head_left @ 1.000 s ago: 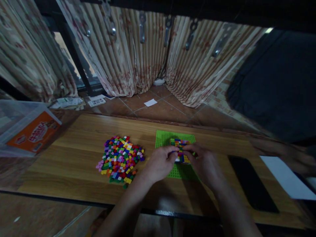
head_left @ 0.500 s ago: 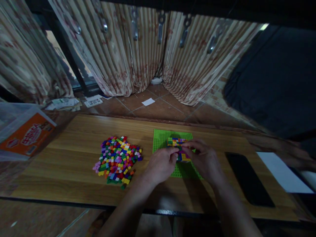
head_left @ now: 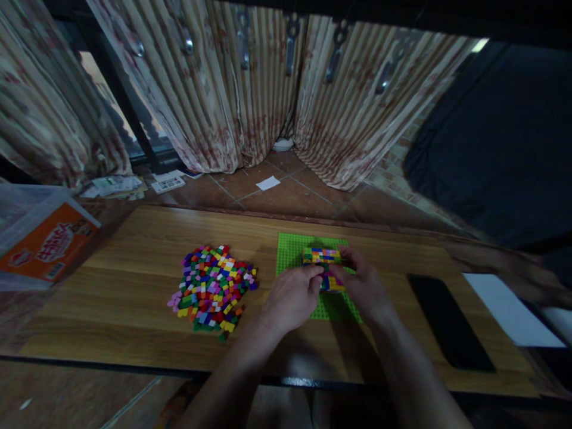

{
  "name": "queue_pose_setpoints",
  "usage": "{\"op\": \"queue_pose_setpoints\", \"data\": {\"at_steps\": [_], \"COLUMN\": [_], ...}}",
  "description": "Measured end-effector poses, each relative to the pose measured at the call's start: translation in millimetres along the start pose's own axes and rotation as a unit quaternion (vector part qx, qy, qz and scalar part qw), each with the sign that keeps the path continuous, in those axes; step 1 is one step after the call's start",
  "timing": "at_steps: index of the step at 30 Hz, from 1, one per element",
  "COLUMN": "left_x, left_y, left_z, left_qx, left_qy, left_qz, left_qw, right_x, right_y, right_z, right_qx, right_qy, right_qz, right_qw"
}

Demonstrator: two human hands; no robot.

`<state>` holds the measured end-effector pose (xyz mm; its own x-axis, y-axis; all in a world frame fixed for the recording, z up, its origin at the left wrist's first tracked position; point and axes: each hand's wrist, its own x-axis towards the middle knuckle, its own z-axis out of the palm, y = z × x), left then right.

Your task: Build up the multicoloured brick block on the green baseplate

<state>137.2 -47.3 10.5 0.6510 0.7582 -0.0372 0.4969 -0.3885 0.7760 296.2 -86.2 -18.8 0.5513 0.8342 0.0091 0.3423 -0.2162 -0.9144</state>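
A low block of multicoloured toy building bricks sits on a green studded baseplate. From the left, my left hand is closed against the block, its thumb and index finger pressed near the middle of its top. My right hand grips the right side, with the thumb on the top and the fingers curled round the far right corner. Both hands cover parts of the block, and whether a loose brick is under the fingertips cannot be seen. Left of the baseplate lies a heap of loose small bricks.
A dark flat phone-like slab and a white sheet lie on the right. At the far left stands a clear plastic tub with an orange label. The wooden table ends close in front of me; curtains hang beyond.
My right hand's fingers have shifted from the top of the block to its far right corner, uncovering more of the top. My left hand has stayed in place.
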Motion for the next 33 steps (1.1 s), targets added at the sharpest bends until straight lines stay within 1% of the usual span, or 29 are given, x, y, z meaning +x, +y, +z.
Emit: {"op": "queue_pose_setpoints", "data": {"at_steps": [4, 9, 16, 27, 33], "left_x": [-0.1, -0.7, -2.4, -3.3, -4.8], "left_y": [0.0, -2.0, 0.5, -1.6, -2.5], "left_z": [0.6, 3.0, 1.9, 9.3, 10.2], "left_qx": [0.014, 0.026, 0.065, 0.12, 0.133], "left_qy": [0.0, 0.013, 0.006, 0.011, 0.021], "left_qz": [0.0, 0.01, 0.01, 0.037, 0.042], "left_qw": [1.0, 1.0, 0.998, 0.992, 0.99], "right_x": [1.7, 1.2, 0.7, -0.2, -1.4], "right_y": [2.5, 5.2, 7.5, 7.7, 3.0], "right_z": [1.0, 1.1, 3.1, 2.5, 1.7], "right_qx": [0.012, 0.022, 0.02, -0.037, -0.06], "right_qy": [-0.016, -0.016, -0.019, -0.021, -0.026], "right_qz": [0.009, -0.007, -0.013, -0.053, -0.036], "right_qw": [1.0, 1.0, 1.0, 0.998, 0.997]}}
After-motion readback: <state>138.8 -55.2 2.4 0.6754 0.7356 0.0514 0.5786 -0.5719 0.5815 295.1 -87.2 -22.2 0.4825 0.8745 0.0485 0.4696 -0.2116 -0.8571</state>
